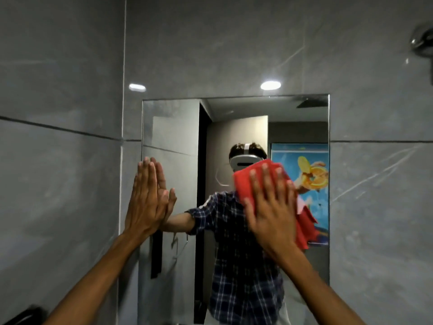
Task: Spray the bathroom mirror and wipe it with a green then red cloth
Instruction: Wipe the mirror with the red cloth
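A frameless rectangular mirror point(173, 127) hangs on the grey tiled wall ahead. My right hand point(271, 207) lies flat with fingers spread, pressing a red cloth point(246, 181) against the glass right of centre; part of the cloth hangs down below my palm. At the mirror's left edge my left hand point(146, 198) rests flat and empty on the glass, fingers straight and pointing up. The mirror reflects a person in a checked shirt with a headset. No green cloth or spray bottle is in view.
Grey marbled tiles point(58, 184) surround the mirror, with a wall corner just left of it. A chrome fitting point(421, 42) sticks out at the top right. A dark object point(25, 316) sits at the bottom left edge.
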